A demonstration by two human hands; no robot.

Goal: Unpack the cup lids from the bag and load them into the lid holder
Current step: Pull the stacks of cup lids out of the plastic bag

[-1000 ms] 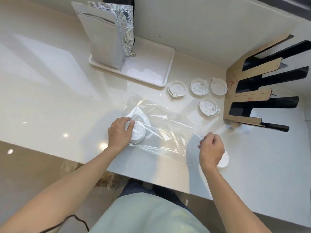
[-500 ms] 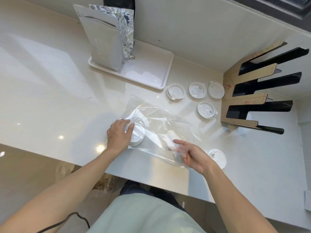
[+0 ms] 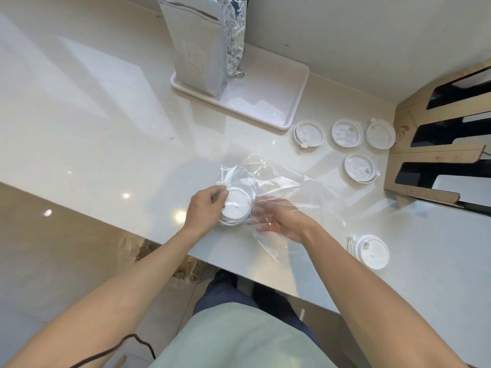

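Pale counter (image 3: 106, 123), foil pouch (image 3: 196, 49) print illegible

We see a glossy pale counter (image 3: 106, 123), a clear crinkled plastic bag (image 3: 287, 187), white plastic lids (image 3: 309, 134), a brown cardboard holder (image 3: 435, 158) and a foil pouch (image 3: 233, 35).

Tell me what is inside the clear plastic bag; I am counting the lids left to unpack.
Inside the clear plastic bag a short stack of white round plastic lids shows, with the right hand reaching in. The left hand grips the stack through the film, hiding how many there are.
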